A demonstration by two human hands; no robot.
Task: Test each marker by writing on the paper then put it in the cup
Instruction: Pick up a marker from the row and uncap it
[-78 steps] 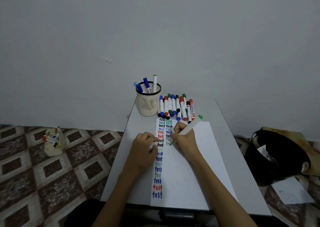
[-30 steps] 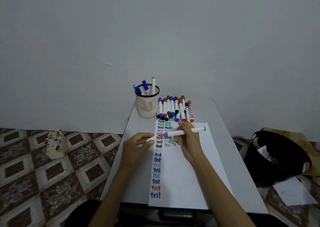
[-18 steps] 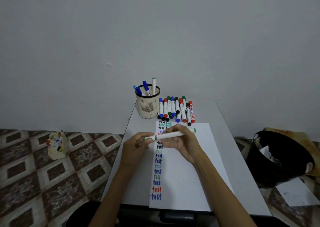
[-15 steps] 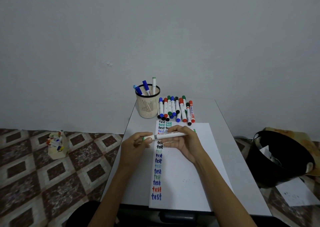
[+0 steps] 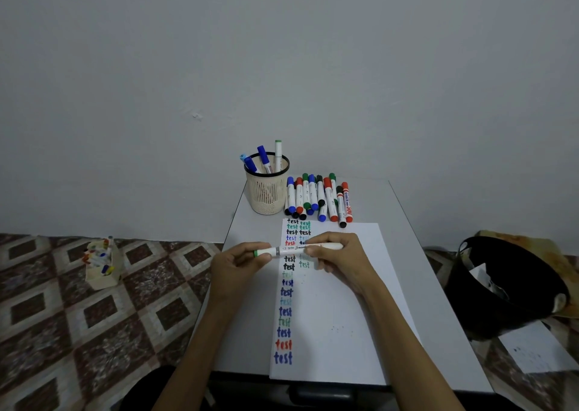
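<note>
**Progress and count.** Your left hand (image 5: 238,266) pinches the cap end and your right hand (image 5: 340,258) grips the barrel of the green marker (image 5: 300,248), held level just above the paper (image 5: 326,316). Four markers stand in the cup (image 5: 266,196). About nine loose markers (image 5: 319,197) lie beside it, apparently still to be tested.
</note>
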